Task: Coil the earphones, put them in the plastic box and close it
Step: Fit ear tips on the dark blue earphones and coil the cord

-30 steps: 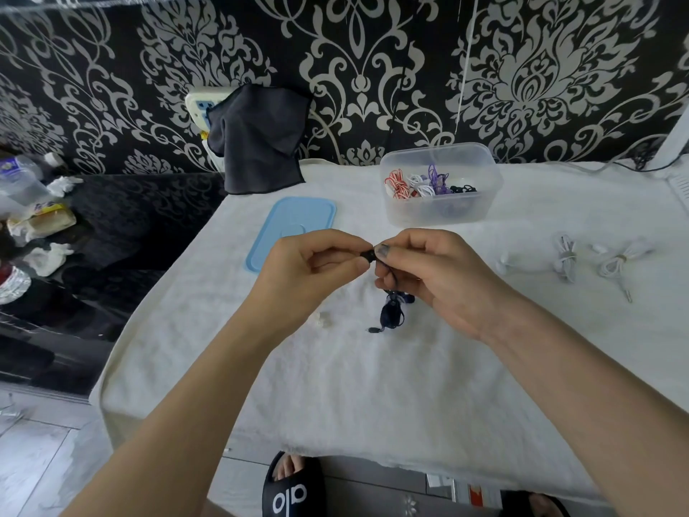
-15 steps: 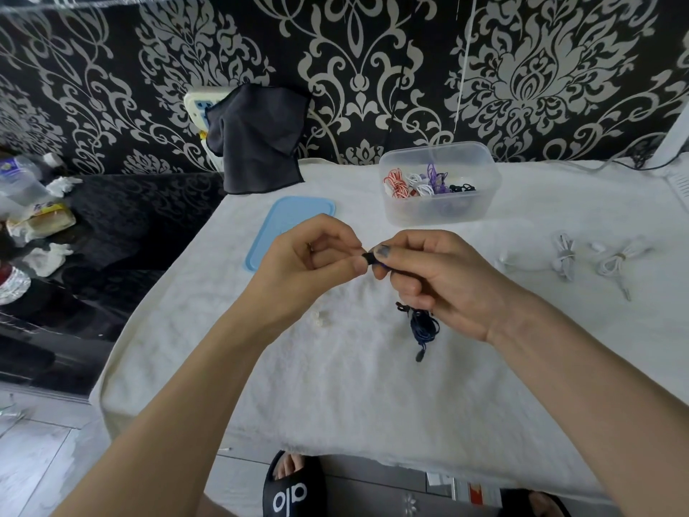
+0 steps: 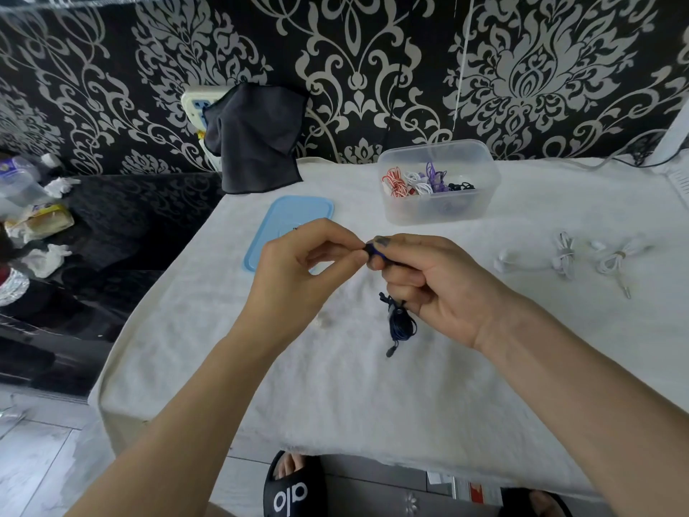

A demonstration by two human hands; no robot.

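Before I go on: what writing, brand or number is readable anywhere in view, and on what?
"alo", seen upside down: white letters on the black slipper at the bottom edge.
Yellow packet on the dark side table: print too blurred to read.
Plastic bottle at far left: label too blurred to read.
Red and white paper on the floor: too small to read.

Above the desk (image 3: 373, 404), covered with a white cloth, the left hand (image 3: 298, 278) and the right hand (image 3: 440, 281) met. Both pinched a dark earbud (image 3: 372, 250) between their fingers (image 3: 387, 242). The coiled dark blue earphones (image 3: 400, 322) hung under the right hand. Behind stood the open plastic box (image 3: 440, 203) with coloured earphones inside, and the blue lid (image 3: 287, 222) lay flat left of it. Two white earphone bundles (image 3: 566, 255) lay to the right.
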